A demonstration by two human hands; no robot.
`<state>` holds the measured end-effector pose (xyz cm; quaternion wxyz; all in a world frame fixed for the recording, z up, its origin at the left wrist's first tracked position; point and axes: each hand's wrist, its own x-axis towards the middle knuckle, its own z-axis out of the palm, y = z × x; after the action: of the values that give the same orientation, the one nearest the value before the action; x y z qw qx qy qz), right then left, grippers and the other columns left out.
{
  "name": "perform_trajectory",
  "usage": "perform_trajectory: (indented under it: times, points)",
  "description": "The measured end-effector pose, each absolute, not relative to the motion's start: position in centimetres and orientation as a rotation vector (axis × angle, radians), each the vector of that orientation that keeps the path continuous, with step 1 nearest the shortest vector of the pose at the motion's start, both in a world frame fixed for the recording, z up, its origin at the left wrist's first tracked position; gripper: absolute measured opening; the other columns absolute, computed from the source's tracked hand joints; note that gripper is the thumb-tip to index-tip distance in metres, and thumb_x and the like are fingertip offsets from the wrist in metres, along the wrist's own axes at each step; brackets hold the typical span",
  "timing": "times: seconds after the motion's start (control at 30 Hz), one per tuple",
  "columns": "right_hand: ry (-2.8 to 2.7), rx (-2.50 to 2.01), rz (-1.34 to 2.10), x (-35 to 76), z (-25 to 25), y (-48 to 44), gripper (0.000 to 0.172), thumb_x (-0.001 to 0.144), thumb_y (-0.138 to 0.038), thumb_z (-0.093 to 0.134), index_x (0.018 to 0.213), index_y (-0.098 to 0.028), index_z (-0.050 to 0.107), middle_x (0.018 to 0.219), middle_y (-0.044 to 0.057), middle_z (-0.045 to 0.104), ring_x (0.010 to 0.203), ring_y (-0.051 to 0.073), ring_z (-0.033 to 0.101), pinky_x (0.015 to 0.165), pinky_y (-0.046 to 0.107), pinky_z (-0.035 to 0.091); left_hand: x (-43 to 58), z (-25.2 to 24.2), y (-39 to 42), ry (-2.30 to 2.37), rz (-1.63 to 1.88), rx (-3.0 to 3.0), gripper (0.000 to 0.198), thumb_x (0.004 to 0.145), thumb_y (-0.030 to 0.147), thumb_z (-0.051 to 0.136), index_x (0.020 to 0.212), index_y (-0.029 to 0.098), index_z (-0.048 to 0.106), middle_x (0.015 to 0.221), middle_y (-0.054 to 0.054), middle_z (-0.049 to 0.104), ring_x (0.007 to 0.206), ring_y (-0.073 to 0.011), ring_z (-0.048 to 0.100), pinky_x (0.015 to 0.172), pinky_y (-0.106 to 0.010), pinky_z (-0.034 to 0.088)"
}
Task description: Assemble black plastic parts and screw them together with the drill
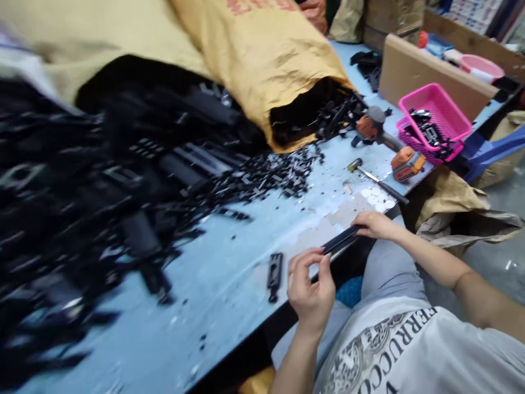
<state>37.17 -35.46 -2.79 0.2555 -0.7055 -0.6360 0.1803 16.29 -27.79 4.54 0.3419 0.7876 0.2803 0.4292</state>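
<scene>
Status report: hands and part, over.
Left hand and right hand both gripping black strip at table edge. Loose black part beside left hand. Parts pile farther back, apart from hands.

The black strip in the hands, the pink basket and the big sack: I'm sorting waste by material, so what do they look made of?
The black strip, gripped by left hand and right hand: probably moulded plastic, semi-gloss, with a faint sheen along its edge. The pink basket: plastic, its walls a moulded lattice. The sack: likely kraft paper, matt yellow-brown, sharply creased.
</scene>
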Motion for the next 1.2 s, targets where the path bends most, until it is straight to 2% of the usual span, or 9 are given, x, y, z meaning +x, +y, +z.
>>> perform_trajectory:
  times: [0.13,0.23,0.43,0.7,0.87,0.97,1.2]
  points:
    - [-1.715,-1.922,0.513,37.3,-3.0,-35.3,0.019,0.082,-0.028,0.063,0.097,-0.016,0.065,0.088,0.007,0.063,0.083,0.017,0.059,0.077,0.027,0.045,15.0,3.6,-26.9,0.878,1.06,1.913,0.014,0.086,0.03,0.049,0.077,0.02,0.049,0.083,-0.004,0.059,0.081,-0.0156,0.058,0.078,-0.033,0.048]
    - [-1.7,-1.918,0.504,37.2,-3.1,-35.5,0.02,0.083,-0.029,0.061,0.098,-0.016,0.065,0.088,0.007,0.062,0.081,0.016,0.058,0.075,0.028,0.046,14.4,1.2,-25.4,1.083,0.997,1.887,0.015,0.086,0.033,0.048,0.089,0.019,0.052,0.089,-0.006,0.058,0.083,-0.0162,0.057,0.073,-0.03,0.048]
    - [-1.661,-1.937,0.486,36.7,-3.0,-35.9,0.022,0.085,-0.032,0.058,0.1,-0.018,0.064,0.089,0.007,0.062,0.083,0.019,0.059,0.075,0.03,0.047,14.3,-2.1,-25.0,1.135,0.856,2.214,0.021,0.082,0.038,0.056,0.089,0.018,0.056,0.089,-0.009,0.058,0.091,-0.0235,0.056,0.083,-0.038,0.045]
    - [-1.668,-1.967,0.418,36.3,-3.3,-36.1,0.022,0.086,-0.032,0.056,0.102,-0.019,0.064,0.09,0.007,0.063,0.085,0.02,0.06,0.077,0.033,0.048,15.3,-2.8,-26.4,1.19,0.827,2.236,0.017,0.086,0.03,0.05,0.092,0.016,0.059,0.089,-0.011,0.06,0.089,-0.025,0.056,0.082,-0.039,0.045]
    - [-1.648,-1.993,0.373,35.6,-3.4,-36.4,0.022,0.085,-0.03,0.055,0.102,-0.019,0.064,0.091,0.008,0.062,0.084,0.021,0.06,0.076,0.033,0.049,15.5,-2.7,-25.7,1.276,0.756,2.042,0.009,0.079,0.026,0.06,0.078,0.017,0.058,0.081,-0.007,0.058,0.079,-0.0225,0.056,0.075,-0.038,0.046]
    - [-1.613,-2.0,0.385,35.4,-3.5,-36.4,0.021,0.085,-0.029,0.055,0.102,-0.019,0.064,0.092,0.008,0.062,0.081,0.02,0.061,0.075,0.033,0.05,15.6,-2.7,-25.3,1.258,0.702,1.955,0.016,0.078,0.026,0.061,0.065,0.019,0.055,0.071,-0.004,0.054,0.069,-0.019,0.055,0.07,-0.035,0.046]
    - [-1.591,-2.025,0.394,35.1,-3.7,-36.1,0.02,0.084,-0.027,0.057,0.102,-0.019,0.063,0.093,0.008,0.063,0.087,0.02,0.061,0.078,0.033,0.049,15.3,-2.8,-25.0,1.241,0.789,2.083,0.012,0.08,0.029,0.058,0.084,0.017,0.06,0.082,-0.007,0.059,0.074,-0.0214,0.057,0.071,-0.035,0.046]
